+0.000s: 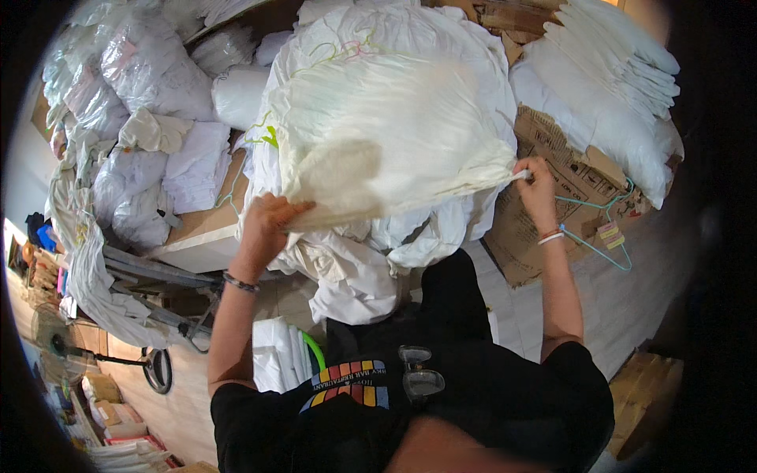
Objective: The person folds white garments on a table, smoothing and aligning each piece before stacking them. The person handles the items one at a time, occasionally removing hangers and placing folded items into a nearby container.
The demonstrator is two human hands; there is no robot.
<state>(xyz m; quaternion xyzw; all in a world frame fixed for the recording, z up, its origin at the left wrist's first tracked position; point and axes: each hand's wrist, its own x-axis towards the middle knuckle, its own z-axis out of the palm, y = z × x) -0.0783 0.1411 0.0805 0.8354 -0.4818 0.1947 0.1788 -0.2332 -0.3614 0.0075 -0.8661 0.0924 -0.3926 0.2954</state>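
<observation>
A white cloth (402,130) is stretched between my two hands above a large heap of white fabric (437,236). Its near left edge is gripped by my left hand (271,222), at the heap's lower left. At the heap's right side, my right hand (532,177) pinches the cloth's other corner between thumb and fingers. Part of the cloth lies in shadow near my left hand. Thin green and pink plastic hangers (349,48) show at the cloth's far edge, and a lime green hanger (269,137) is at its left. Crumpled white cloth (349,278) hangs down before my lap.
Plastic bags of white textiles (154,65) and folded white cloths (198,165) fill the left. White stacks (591,88) stand at the right, beside torn cardboard (532,236) and a turquoise hanger (591,251). A floor fan (62,343) is at the lower left.
</observation>
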